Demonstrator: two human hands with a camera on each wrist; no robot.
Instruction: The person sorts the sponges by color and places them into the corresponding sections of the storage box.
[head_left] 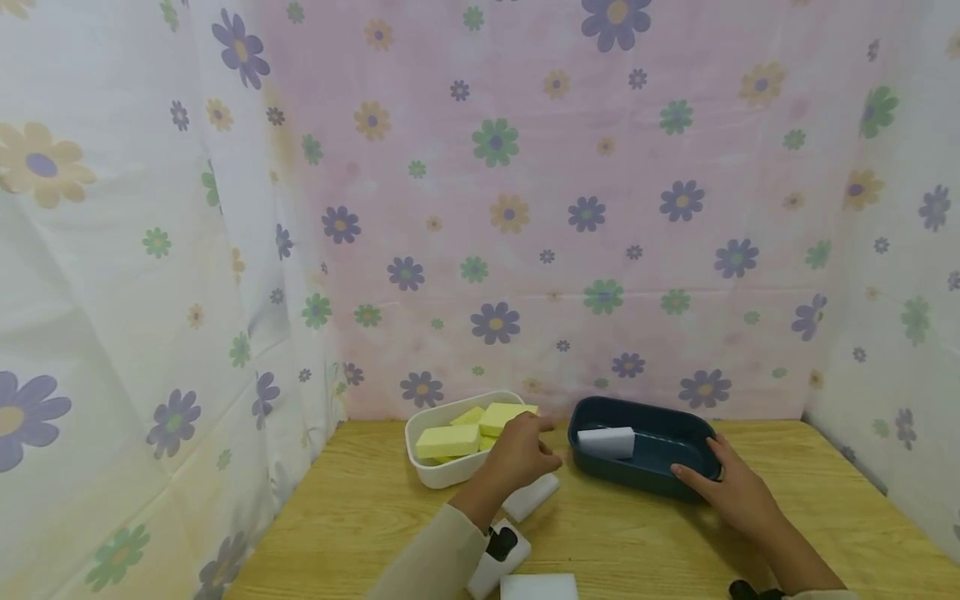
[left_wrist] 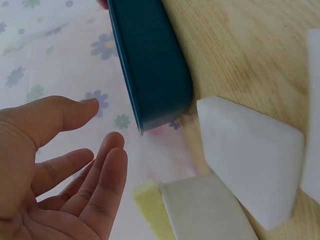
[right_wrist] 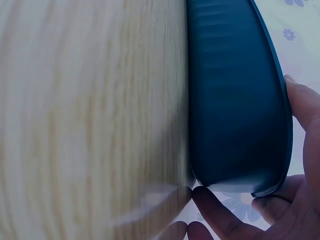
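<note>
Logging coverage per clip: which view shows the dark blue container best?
The head view: it looks into the dark blue container, showing a white block inside and the right grip at one end. The left wrist view shows only part of its outside; the right wrist view, its outside by that grip.

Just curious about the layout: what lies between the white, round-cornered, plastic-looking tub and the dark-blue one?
In the head view, the left hand shows in the gap; a white, foam-like block lies just nearer the camera.
</note>
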